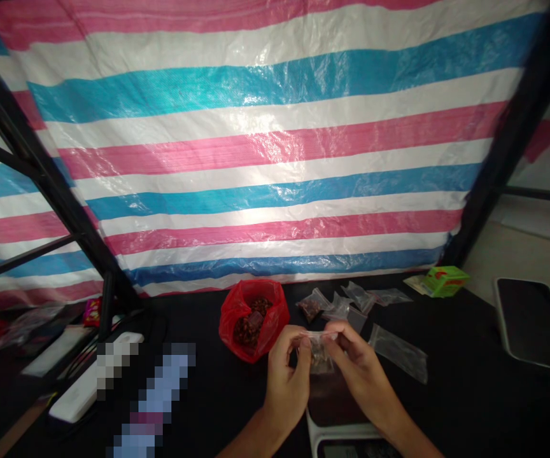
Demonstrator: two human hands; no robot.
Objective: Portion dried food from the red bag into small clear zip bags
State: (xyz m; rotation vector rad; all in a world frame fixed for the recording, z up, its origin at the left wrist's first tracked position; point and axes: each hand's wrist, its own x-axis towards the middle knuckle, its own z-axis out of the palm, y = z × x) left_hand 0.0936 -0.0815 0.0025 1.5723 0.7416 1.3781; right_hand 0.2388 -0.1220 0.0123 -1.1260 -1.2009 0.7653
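Both my hands pinch the top edge of a small clear zip bag, which hangs between them with some small pieces inside. My left hand grips its left corner, thumb against the seal. On the right corner, my right hand does the same. Below the bag lies a digital scale with a dark plate and a display at the front. Just left of my hands sits an open red plastic bag holding small brown pieces. A filled clear zip bag rests behind my hands.
Several clear zip bags lie right of and behind my hands. A green box stands at the back right, a tablet-like device at far right. On the left are a white power strip and black frame posts. A striped sheet hangs behind.
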